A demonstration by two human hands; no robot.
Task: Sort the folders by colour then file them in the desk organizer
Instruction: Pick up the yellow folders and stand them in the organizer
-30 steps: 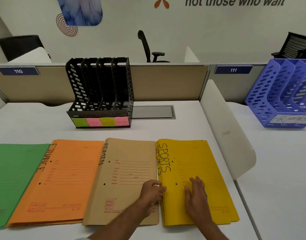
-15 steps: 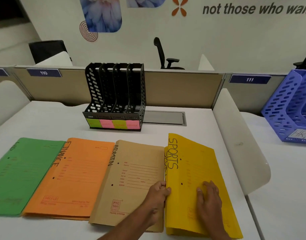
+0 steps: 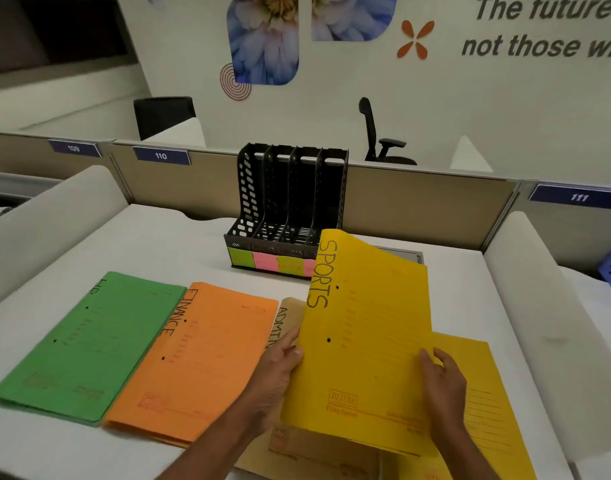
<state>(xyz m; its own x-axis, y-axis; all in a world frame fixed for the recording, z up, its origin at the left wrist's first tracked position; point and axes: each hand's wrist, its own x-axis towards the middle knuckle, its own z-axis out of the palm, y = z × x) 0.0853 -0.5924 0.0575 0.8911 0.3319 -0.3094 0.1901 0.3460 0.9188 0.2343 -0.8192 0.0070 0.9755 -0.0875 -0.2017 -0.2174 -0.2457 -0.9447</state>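
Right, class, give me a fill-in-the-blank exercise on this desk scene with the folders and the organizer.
1. The yellow folder held up by the left hand and right hand is marked ____.
2. The orange folder is marked ____.
3. The folder lying furthest left is ____.
4. The black desk organizer holds ____ folders so far.

Missing words: SPORTS; FINANCE; green; no

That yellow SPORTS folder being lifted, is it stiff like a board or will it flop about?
Probably semi-stiff: the yellow SPORTS folder stands tilted off the desk without drooping, held only near its lower edges by the left hand and right hand. It looks thin and light, so likely bendable. Its free top corner may sag slightly when carried toward the black organizer.
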